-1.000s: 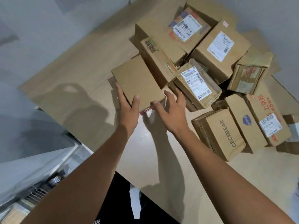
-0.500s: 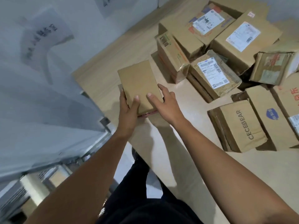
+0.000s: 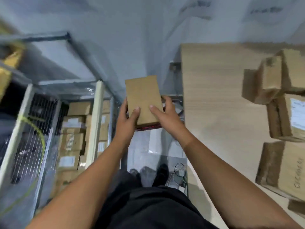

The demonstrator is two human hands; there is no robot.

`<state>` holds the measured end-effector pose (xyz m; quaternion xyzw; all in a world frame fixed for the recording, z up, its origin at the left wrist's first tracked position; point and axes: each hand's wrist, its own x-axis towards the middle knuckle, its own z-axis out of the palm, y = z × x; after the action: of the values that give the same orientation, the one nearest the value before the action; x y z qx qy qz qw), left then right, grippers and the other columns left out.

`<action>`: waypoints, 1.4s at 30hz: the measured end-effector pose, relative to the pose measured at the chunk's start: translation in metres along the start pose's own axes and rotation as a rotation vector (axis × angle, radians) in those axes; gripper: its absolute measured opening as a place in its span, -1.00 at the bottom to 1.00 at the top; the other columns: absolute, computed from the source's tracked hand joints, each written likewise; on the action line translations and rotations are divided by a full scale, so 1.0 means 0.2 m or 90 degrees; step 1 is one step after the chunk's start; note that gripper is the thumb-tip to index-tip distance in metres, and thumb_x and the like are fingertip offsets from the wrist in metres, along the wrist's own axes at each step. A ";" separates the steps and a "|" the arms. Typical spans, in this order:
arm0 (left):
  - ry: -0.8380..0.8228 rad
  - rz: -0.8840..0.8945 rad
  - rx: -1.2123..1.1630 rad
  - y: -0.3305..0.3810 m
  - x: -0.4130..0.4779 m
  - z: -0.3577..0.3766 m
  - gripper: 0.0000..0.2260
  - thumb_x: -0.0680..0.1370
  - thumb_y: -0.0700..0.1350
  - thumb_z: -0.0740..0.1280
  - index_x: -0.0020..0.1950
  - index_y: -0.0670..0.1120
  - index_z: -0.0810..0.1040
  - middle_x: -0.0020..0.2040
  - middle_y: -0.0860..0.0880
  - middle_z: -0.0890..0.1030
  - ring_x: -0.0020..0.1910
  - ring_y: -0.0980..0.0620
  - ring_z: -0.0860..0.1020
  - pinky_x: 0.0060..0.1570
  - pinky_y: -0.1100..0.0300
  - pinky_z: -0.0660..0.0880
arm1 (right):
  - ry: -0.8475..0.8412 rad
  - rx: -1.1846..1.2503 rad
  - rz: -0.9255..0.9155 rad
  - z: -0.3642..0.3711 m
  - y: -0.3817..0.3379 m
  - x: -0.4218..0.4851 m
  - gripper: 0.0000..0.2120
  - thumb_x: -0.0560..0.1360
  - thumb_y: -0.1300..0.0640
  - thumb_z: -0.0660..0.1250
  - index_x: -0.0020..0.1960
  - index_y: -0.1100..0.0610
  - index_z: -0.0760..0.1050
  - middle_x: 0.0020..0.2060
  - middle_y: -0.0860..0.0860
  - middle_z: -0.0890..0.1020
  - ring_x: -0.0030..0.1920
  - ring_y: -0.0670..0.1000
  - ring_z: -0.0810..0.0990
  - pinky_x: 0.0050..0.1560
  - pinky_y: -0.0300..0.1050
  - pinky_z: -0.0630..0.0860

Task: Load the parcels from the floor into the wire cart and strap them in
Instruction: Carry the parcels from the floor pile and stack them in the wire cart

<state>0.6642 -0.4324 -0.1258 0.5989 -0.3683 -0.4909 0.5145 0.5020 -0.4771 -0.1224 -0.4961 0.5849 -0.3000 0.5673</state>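
Note:
I hold a flat plain brown parcel (image 3: 143, 98) in the air at the middle of the head view, with a red edge showing underneath it. My left hand (image 3: 127, 119) grips its left side, thumb on top. My right hand (image 3: 165, 113) grips its right side, thumb on top too. The wire cart (image 3: 35, 142) stands at the left, with several labelled cardboard parcels (image 3: 72, 141) stacked inside it. More parcels (image 3: 283, 123) lie on the wooden floor board (image 3: 219, 100) at the right. The picture is blurred by motion.
A yellow-green cord (image 3: 38, 134) hangs over the cart's wire side. A pale upright post (image 3: 96, 116) stands at the cart's right edge. My dark trousers and shoes (image 3: 158, 174) are below, with loose cables (image 3: 180, 172) beside them. A grey wall fills the top.
I have lifted the flat parcel off the floor pile and carried it left. The view has swung from the parcel pile toward the wire cart, which now fills the left side.

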 end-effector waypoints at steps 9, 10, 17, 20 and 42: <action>0.360 -0.068 -0.099 -0.29 -0.72 -1.02 -0.36 0.59 0.11 0.38 0.62 0.03 0.29 0.48 0.04 0.52 0.38 0.08 0.55 0.33 0.10 0.52 | -0.322 -0.208 -0.017 1.19 0.01 -0.31 -0.41 0.42 -0.27 0.41 0.38 -0.23 0.30 0.32 0.07 0.44 0.39 0.10 0.45 0.43 0.15 0.44; 0.396 -0.078 -0.109 -0.32 -0.81 -1.10 -0.33 0.56 0.15 0.40 0.63 0.05 0.28 0.48 0.05 0.51 0.40 0.07 0.54 0.38 0.04 0.50 | -0.344 -0.220 -0.019 1.31 0.03 -0.37 -0.41 0.38 -0.31 0.41 0.34 -0.24 0.31 0.32 0.08 0.44 0.36 0.10 0.48 0.41 0.16 0.46; 0.560 -0.127 -0.174 -0.56 -1.39 -1.60 -0.26 0.50 0.31 0.43 0.62 0.18 0.27 0.47 0.12 0.53 0.38 0.10 0.56 0.39 -0.12 0.50 | -0.523 -0.299 -0.062 1.98 0.20 -0.82 -0.23 0.47 -0.23 0.44 0.59 -0.09 0.23 0.47 0.06 0.43 0.46 0.04 0.45 0.49 0.14 0.39; 0.605 -0.190 -0.199 -0.67 -1.54 -1.72 -0.19 0.41 0.37 0.45 0.61 0.23 0.27 0.46 0.15 0.51 0.32 0.10 0.59 0.34 -0.09 0.54 | -0.577 -0.339 -0.053 2.15 0.31 -0.91 -0.20 0.50 -0.23 0.42 0.63 -0.16 0.15 0.56 0.01 0.34 0.56 0.01 0.30 0.57 0.14 0.28; 0.717 -0.552 0.393 -2.56 -1.07 -2.74 -0.27 0.61 0.29 0.18 0.69 -0.01 0.12 0.71 -0.12 0.02 0.67 -0.25 -0.07 0.59 -0.26 -0.10 | -0.796 -0.477 -0.153 3.73 2.02 0.03 -0.14 0.52 -0.25 0.40 0.67 -0.04 0.09 0.63 0.05 0.22 0.62 0.10 0.17 0.60 0.14 0.20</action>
<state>1.1079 0.0108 -0.5876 0.9650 0.0965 -0.1451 0.1958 1.1235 -0.1914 -0.6249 -0.7953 0.1572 0.1987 0.5508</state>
